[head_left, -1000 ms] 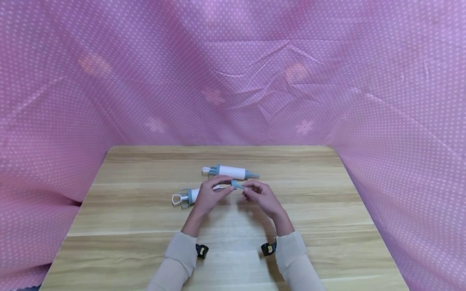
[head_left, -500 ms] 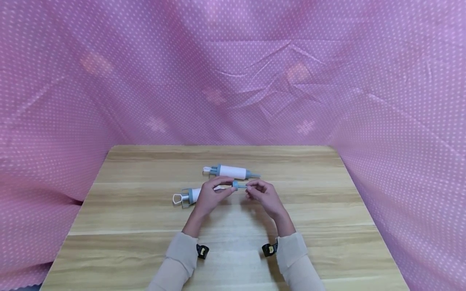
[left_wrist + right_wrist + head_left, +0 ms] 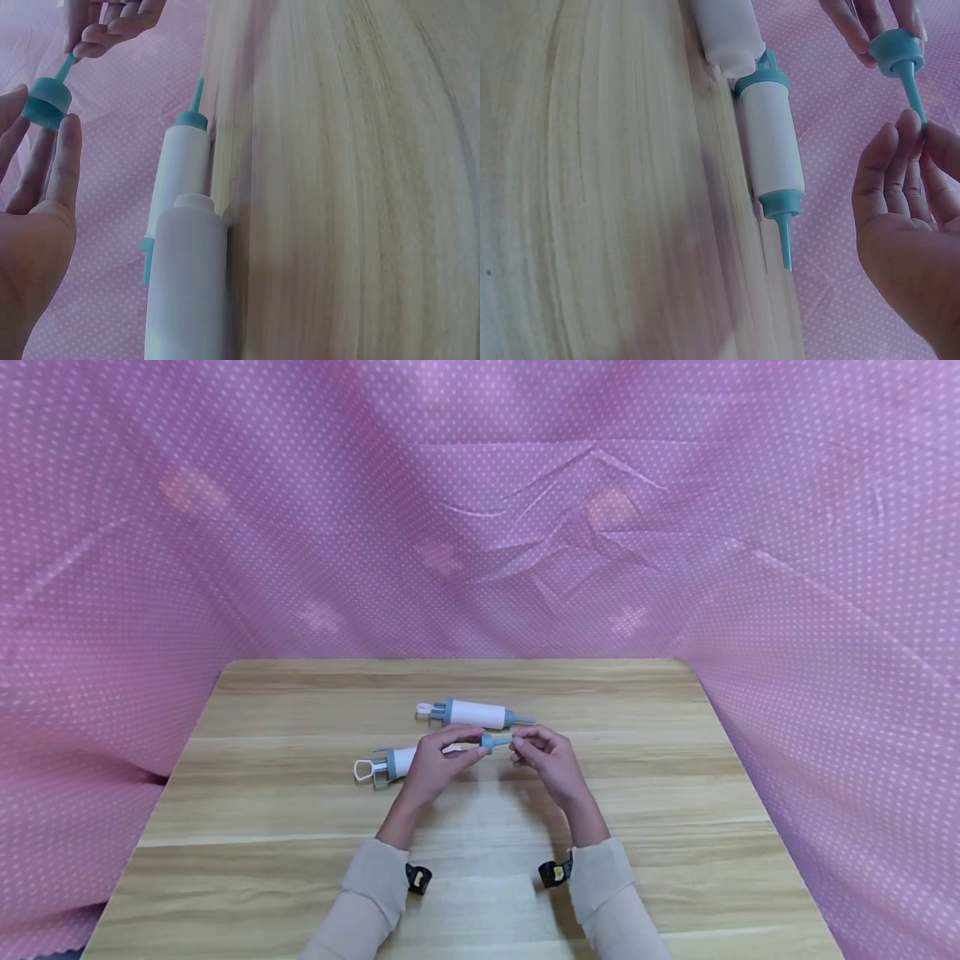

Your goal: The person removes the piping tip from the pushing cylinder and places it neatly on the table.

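My left hand (image 3: 437, 767) pinches the wide collar of a blue-green nozzle cap (image 3: 487, 742) between thumb and fingers, above the table. My right hand (image 3: 557, 767) pinches the thin tip of the same nozzle cap (image 3: 897, 52). Under my left hand lies a white syringe-like tube (image 3: 402, 762) with a blue-green end and a white loop handle. Its bare, narrow neck shows in the left wrist view, where the tube (image 3: 187, 277) is nearest. Part of this tube is hidden behind the left hand in the head view.
A second white syringe-like tube (image 3: 477, 715) with a nozzle fitted lies just beyond the hands. Both tubes are on a wood-grain table (image 3: 300, 877). Pink dotted cloth (image 3: 480, 527) hangs behind the table and along both sides.
My right hand has shifted slightly right along the nozzle cap's stem to its tip, so more of the stem shows. The left hand has moved very little. Both tubes lie still.
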